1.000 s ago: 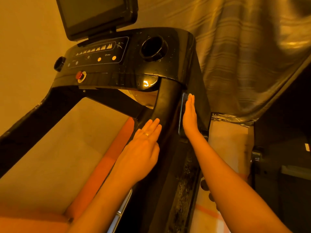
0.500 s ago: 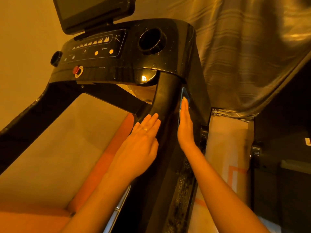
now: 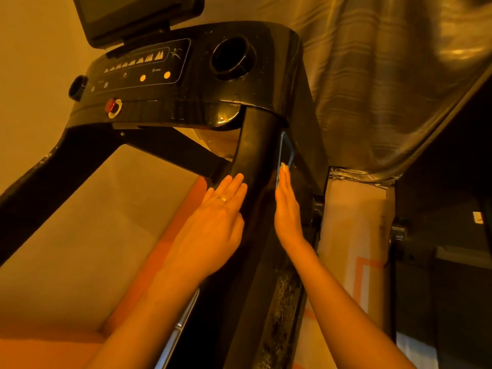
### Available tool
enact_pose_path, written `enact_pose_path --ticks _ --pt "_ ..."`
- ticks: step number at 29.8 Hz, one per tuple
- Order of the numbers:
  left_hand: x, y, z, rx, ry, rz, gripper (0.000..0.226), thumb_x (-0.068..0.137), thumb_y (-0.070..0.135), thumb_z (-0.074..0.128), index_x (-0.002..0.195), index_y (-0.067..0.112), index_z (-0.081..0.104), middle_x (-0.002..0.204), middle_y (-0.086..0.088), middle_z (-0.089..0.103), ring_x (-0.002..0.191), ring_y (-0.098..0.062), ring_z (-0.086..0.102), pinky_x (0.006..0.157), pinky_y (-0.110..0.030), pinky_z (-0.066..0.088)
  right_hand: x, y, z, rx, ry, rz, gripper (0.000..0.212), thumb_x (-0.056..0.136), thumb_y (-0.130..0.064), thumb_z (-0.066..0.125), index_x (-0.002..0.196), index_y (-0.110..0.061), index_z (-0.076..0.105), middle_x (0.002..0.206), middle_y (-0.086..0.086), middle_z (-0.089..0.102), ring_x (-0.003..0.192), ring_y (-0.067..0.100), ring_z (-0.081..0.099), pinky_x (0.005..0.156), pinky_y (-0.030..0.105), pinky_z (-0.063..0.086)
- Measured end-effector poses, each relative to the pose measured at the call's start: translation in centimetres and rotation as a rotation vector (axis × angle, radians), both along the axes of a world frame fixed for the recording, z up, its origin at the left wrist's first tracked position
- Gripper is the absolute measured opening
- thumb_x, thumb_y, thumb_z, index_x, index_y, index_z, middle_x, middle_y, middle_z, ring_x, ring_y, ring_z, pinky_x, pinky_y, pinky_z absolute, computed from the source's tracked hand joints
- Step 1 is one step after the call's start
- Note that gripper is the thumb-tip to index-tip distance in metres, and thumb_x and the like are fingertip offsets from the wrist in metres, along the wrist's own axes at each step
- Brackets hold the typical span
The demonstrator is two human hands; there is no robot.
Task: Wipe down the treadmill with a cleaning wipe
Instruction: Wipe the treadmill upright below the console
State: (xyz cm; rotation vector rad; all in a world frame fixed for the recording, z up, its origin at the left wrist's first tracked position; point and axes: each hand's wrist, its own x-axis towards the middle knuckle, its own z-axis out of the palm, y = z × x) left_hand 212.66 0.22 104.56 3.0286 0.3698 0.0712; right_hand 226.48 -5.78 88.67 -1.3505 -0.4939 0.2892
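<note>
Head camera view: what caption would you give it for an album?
Right hand presses a blue wipe against the treadmill's upright; left hand rests flat on its other side.

Right hand (image 3: pixel 288 209) flat on wipe (image 3: pixel 287 149)

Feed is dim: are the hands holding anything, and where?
Nothing is gripped. The right hand presses the lower part of the blue wipe flat against the treadmill upright with straight fingers; the left hand rests flat on the upright.
</note>
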Motion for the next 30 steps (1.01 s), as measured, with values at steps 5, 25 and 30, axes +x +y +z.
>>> enact_pose_path --ticks 5,25,30 --pt "0.1 0.0 0.0 0.005 0.000 0.006 0.058 0.106 0.023 0.037 0.159 0.026 0.014 0.165 0.013 -0.002 0.146 0.001 -0.012 0.110 -0.016 -0.016 2.6 0.8 1.9 -0.074 -0.030 -0.021 0.052 0.111 -0.034 0.022 0.160 -0.028 0.006 0.169 -0.010 0.002 0.147 -0.005 0.005 0.120 0.021 0.011" --pt "0.2 -0.2 0.2 0.012 -0.004 0.012 0.056 0.105 0.021 0.039 0.158 0.024 0.022 0.164 0.013 0.006 0.144 0.005 -0.008 0.110 -0.009 -0.016 -0.7 1.2 2.1 0.032 0.155 -0.067 0.051 0.111 -0.035 0.022 0.160 -0.035 0.009 0.167 -0.016 0.004 0.153 0.002 0.003 0.114 0.011 0.013" --pt "0.2 -0.1 0.2 -0.006 -0.013 0.026 0.056 0.105 0.020 0.040 0.158 0.025 0.024 0.164 0.013 0.009 0.146 0.004 -0.005 0.111 -0.011 -0.011 -0.8 0.9 2.5 0.025 0.144 -0.055 0.051 0.111 -0.029 0.022 0.161 -0.027 0.011 0.168 -0.011 0.005 0.154 0.005 0.002 0.118 0.015 0.012"
